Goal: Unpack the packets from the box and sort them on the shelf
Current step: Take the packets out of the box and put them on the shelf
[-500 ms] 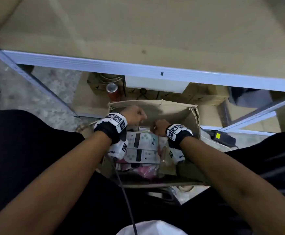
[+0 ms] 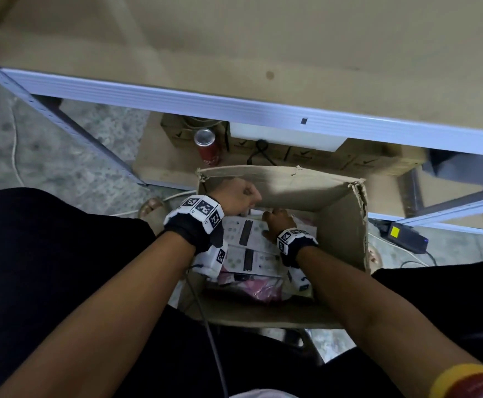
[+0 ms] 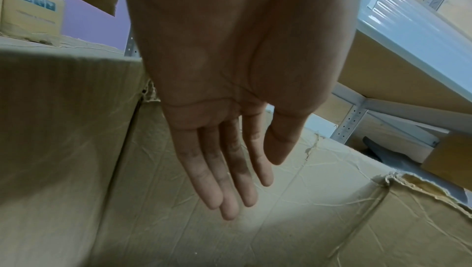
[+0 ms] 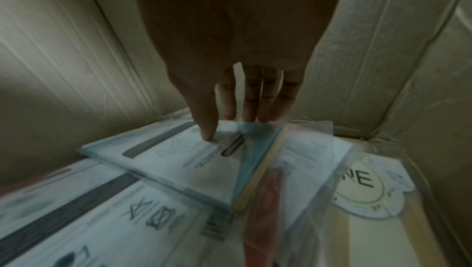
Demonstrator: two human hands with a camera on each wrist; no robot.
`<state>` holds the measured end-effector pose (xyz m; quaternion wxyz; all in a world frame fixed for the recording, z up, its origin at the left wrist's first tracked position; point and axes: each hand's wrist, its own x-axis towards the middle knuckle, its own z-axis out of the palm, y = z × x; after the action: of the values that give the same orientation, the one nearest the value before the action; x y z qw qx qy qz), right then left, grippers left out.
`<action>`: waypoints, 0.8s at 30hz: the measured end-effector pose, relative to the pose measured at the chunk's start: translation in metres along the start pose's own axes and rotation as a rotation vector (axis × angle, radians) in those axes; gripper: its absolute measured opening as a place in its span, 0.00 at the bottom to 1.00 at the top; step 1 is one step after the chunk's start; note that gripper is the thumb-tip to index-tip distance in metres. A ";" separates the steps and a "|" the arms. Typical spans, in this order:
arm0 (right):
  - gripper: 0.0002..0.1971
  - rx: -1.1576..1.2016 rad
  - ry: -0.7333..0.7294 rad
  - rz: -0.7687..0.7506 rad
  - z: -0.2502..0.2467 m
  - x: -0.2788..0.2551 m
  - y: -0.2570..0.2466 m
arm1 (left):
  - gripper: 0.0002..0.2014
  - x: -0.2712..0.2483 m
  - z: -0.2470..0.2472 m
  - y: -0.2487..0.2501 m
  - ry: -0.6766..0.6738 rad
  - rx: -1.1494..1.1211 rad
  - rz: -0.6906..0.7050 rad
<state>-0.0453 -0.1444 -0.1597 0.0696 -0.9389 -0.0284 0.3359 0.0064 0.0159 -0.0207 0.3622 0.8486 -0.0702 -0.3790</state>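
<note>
An open cardboard box (image 2: 343, 225) stands on the floor between my legs, below the wooden shelf (image 2: 234, 38). Inside lie white printed packets (image 2: 248, 234) and a pink one (image 2: 260, 288). My right hand (image 2: 274, 219) is down in the box. Its thumb (image 4: 208, 134) presses on top of a white packet (image 4: 178, 160) while the fingers (image 4: 251, 107) reach past its far edge, pinching it. A clear packet with a round label (image 4: 362, 186) lies beside it. My left hand (image 2: 238, 196) hovers at the box's far left corner; its fingers (image 3: 230, 180) are straight and hold nothing.
A red can (image 2: 205, 147) and flat cartons (image 2: 363, 159) sit on the low shelf behind the box. A black adapter with a yellow label (image 2: 406, 237) and cables lie on the floor at right. White shelf uprights (image 2: 62, 124) run down the left.
My right wrist has sunk a little deeper into the box over the white packets. The left hand has stayed at the far left corner.
</note>
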 end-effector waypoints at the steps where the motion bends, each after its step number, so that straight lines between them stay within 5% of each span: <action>1: 0.28 -0.009 0.001 0.008 0.002 0.001 0.000 | 0.09 0.001 0.000 0.000 -0.007 -0.004 -0.006; 12: 0.31 0.002 -0.085 -0.053 0.010 -0.005 0.003 | 0.11 0.005 0.003 0.002 -0.027 0.041 -0.029; 19: 0.25 0.055 -0.229 -0.091 0.013 -0.015 -0.001 | 0.09 0.004 0.008 0.002 -0.014 0.039 -0.030; 24: 0.35 0.047 -0.135 -0.046 0.018 -0.019 -0.010 | 0.08 -0.001 0.009 0.000 -0.007 0.034 -0.041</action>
<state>-0.0717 -0.1345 -0.1604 0.0971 -0.9113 -0.0465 0.3974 0.0000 0.0110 -0.0239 0.3397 0.8546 -0.0604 -0.3881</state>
